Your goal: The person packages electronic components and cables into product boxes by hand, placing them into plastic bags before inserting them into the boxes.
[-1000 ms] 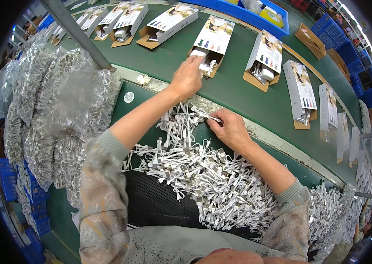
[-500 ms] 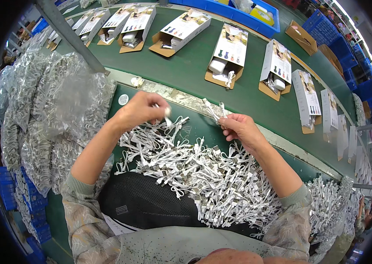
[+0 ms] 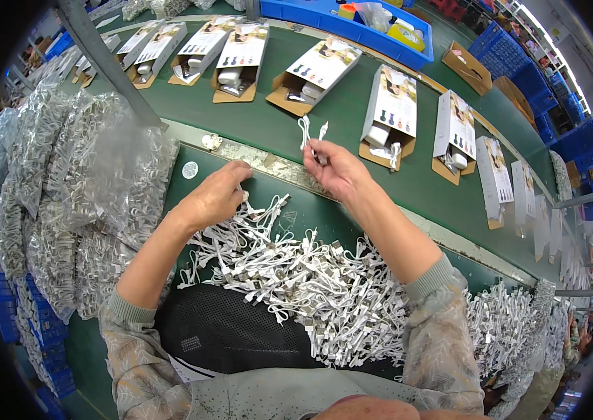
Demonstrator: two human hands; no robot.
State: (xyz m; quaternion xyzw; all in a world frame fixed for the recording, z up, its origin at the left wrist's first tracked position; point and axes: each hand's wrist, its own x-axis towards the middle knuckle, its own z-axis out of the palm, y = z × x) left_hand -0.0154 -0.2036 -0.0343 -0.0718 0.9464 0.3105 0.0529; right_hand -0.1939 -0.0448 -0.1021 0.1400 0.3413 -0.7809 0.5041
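Note:
A folded white USB cable (image 3: 304,129) stands up from the fingertips of my right hand (image 3: 342,171), which is pinched around it over the near edge of the green belt. Its two ends point away from me. My left hand (image 3: 212,196) hovers at the left end of a heap of white cables (image 3: 331,287), its fingers bent together. A bit of white shows by the thumb; what it belongs to is unclear. Beyond my right hand, an open white carton (image 3: 314,66) lies on the belt with a white item and a small bag in its mouth.
More open cartons (image 3: 391,105) line the green belt (image 3: 240,129). Clear bags full of cables (image 3: 79,189) are stacked at left by a metal post (image 3: 111,70). A blue tray (image 3: 296,10) stands across the belt. A black mesh surface (image 3: 233,325) lies before me.
My right hand has moved left and forward over the belt with the cable. My left hand has shifted slightly left and down. The cartons have slid to the right along the belt.

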